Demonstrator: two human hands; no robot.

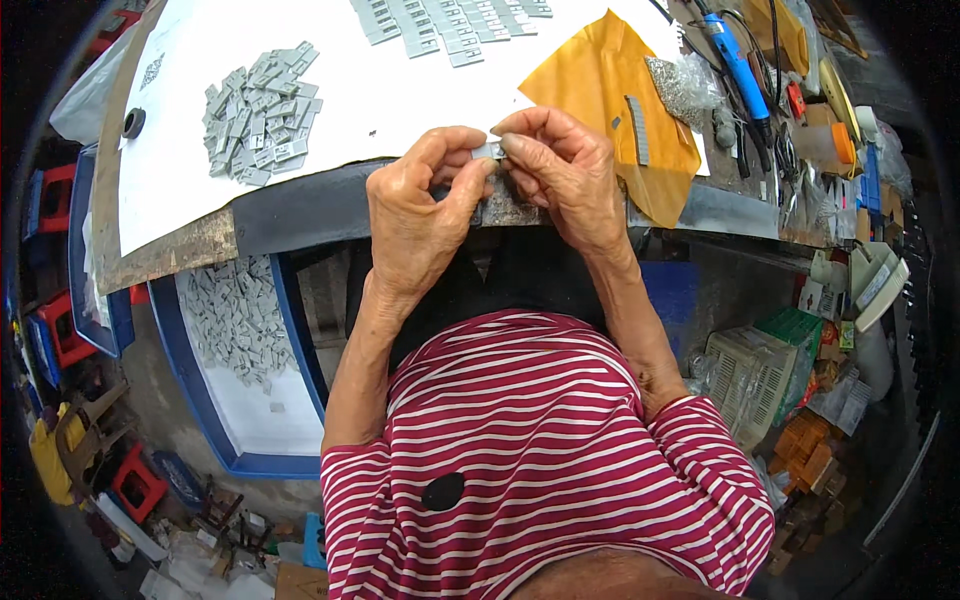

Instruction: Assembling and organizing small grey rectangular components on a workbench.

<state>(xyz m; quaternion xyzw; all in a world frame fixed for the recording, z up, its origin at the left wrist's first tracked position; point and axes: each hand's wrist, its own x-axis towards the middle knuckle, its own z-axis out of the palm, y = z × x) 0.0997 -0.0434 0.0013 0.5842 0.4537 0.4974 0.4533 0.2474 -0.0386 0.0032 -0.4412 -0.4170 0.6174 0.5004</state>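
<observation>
Nearest is the striped red and white shirt [520, 400], and from its two sleeves the bare forearms go forward and lean inward, with both elbows bent. The left hand [425, 205] and the right hand [565, 180] meet in front of the body, at the near edge of the tabletop [190, 240], the wrists lower in view than the knuckles. The fingers of each hand are clamped, thumb against forefinger, on one small grey piece [486, 151], which is between the two hands. This piece looks pale, flat and short, but the fingertips cover most of it, so its full shape I cannot tell. Farther, on a white sheet [400, 100], a loose pile of grey pieces [262, 118] lies to the left, and an orange-yellow paper [580, 80] lies to the right. Farthest, several rows of grey pieces [440, 25] are placed side by side.
</observation>
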